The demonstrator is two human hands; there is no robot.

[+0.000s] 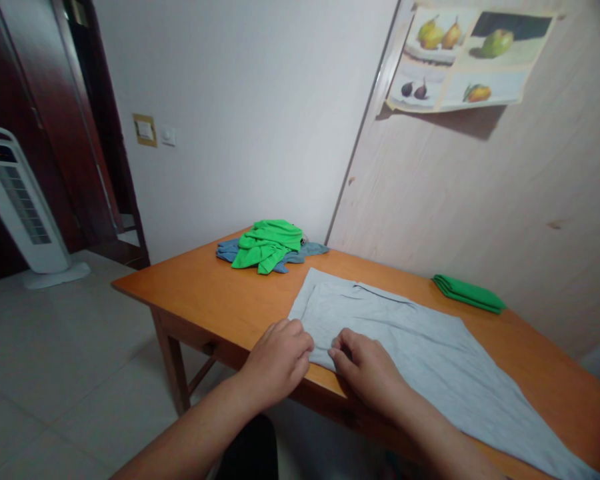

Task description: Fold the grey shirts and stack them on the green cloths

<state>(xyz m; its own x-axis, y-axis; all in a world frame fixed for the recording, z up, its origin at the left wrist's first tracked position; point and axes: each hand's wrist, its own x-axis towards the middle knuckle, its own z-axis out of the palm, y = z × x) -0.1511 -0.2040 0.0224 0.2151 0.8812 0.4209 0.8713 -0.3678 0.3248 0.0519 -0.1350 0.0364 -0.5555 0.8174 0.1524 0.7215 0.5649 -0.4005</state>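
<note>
A light grey garment [395, 333] lies spread long and flat along the table, with a few wrinkles and a crease near its far side. Its exact kind cannot be told from here. My left hand [283, 353] is closed at the garment's near left corner, its fingertips on the cloth. A little to the right, my right hand [363, 363] has its fingers curled and thumb bent in, pinching at the garment's near edge. The cloth between the fingers is mostly hidden by both hands.
The wooden table [195, 287] stands against the wall. A crumpled pile of bright green cloth [270, 243] over blue cloth [226, 251] sits at the far left. At the back right lies a folded green cloth [467, 293]. A white tower fan [25, 207] stands on the floor.
</note>
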